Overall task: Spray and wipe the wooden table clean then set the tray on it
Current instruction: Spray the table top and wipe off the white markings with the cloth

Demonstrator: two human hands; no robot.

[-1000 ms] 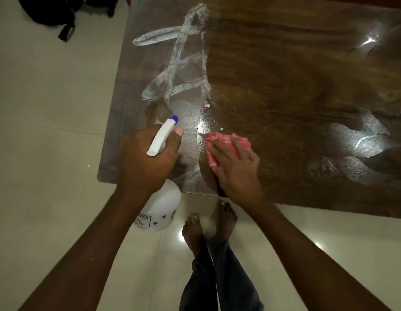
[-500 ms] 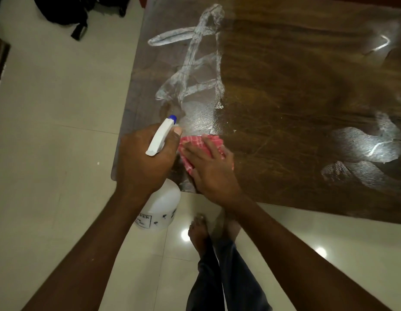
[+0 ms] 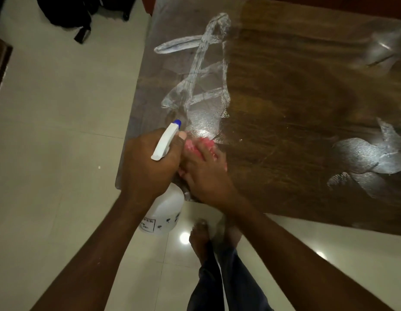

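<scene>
Fingers [image 3: 205, 158] of your right hand [image 3: 206, 178] lie straight, pressing the soft, limp cloth [image 3: 190, 145] flat. Your left hand [image 3: 147, 162] clamps the spray bottle [image 3: 165, 209] at its neck.

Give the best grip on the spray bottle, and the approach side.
On the spray bottle, take the narrow part under the white trigger head, where the left hand holds it. Come from behind, opposite the blue nozzle, which points over the table. The round body below looks too wide for a secure one-hand grip.
</scene>
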